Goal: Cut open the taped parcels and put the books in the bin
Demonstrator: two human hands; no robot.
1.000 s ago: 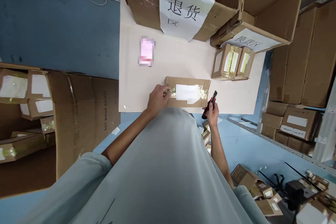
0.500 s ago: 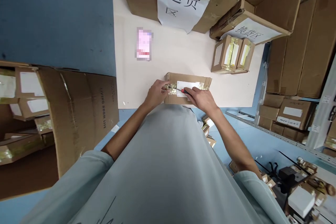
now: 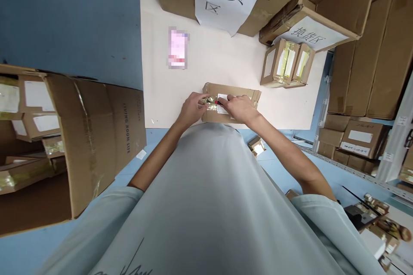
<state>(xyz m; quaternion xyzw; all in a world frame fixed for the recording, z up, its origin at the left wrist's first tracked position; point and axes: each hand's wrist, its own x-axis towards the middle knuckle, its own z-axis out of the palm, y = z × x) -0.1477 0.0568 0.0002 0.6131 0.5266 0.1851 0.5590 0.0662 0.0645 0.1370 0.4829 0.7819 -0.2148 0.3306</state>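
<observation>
Head camera view, looking down: a pale surface (image 3: 167, 90) spans the middle, with a large open carton (image 3: 106, 137) to its left. Near the surface's front edge, just before the person's body, lies a taped cardboard parcel (image 3: 219, 117). At its left end is the left hand (image 3: 191, 109), thumb and forefinger slightly parted; whether they pinch it, I cannot tell. Over its middle reaches the right hand (image 3: 243, 108). Shiny tape (image 3: 211, 106) shows between the hands. Smallest is a cutter (image 3: 217, 102), mostly hidden, held in the right fingers. Slitting this tape well seems to call for a shallow, slow stroke, with the nearby left fingers steadying the parcel off the blade's line.
</observation>
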